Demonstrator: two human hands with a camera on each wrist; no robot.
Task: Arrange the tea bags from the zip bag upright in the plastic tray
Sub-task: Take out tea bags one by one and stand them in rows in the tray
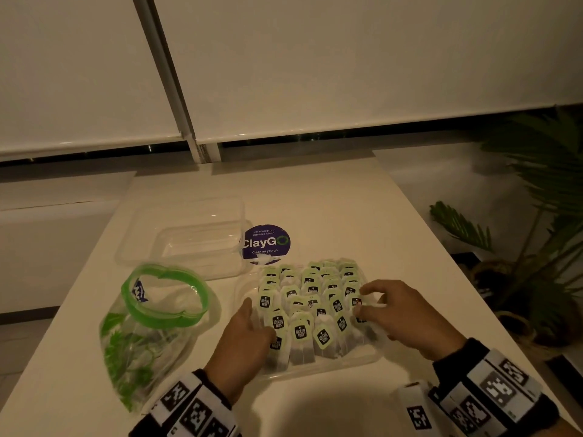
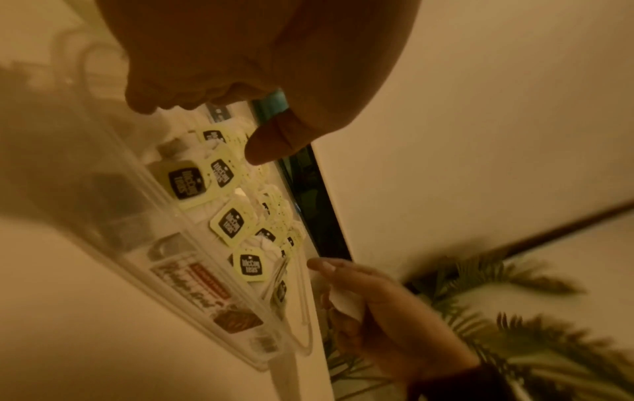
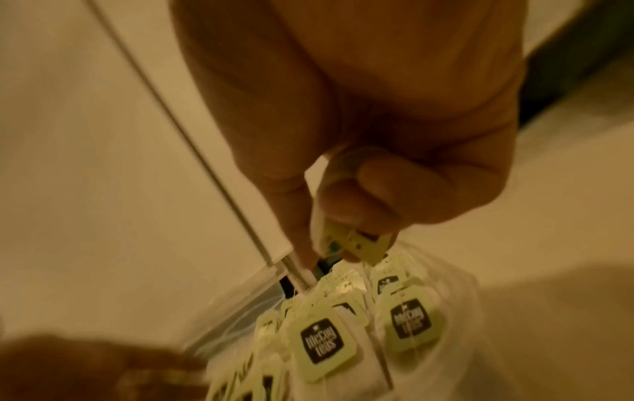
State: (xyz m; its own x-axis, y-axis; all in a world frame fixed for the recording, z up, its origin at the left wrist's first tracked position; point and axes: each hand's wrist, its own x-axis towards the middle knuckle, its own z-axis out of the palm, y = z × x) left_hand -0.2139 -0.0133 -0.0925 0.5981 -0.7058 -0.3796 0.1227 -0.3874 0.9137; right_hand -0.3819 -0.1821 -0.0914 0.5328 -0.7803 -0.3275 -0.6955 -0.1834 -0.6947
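Observation:
A clear plastic tray (image 1: pixel 315 372) sits at the table's near centre. Rows of upright tea bags (image 1: pixel 303 310) with pale green tags fill it. My left hand (image 1: pixel 252 329) rests against the front-left bags, its fingers loosely curled and the thumb apart, pinching nothing. In the left wrist view my left hand (image 2: pixel 205 127) hovers over the tray wall (image 2: pixel 192 244). My right hand (image 1: pixel 362 298) is at the tray's right side. In the right wrist view my right hand (image 3: pixel 329 252) pinches one tea bag's tag (image 3: pixel 360 241) between thumb and forefinger. The zip bag (image 1: pixel 151 316) stands open at the left.
A second clear plastic container (image 1: pixel 189 238) lies behind the zip bag. A round purple ClayGo sticker (image 1: pixel 266 244) is on the white table behind the tray. Palm plants (image 1: pixel 542 216) stand off the table's right edge. Window blinds hang behind.

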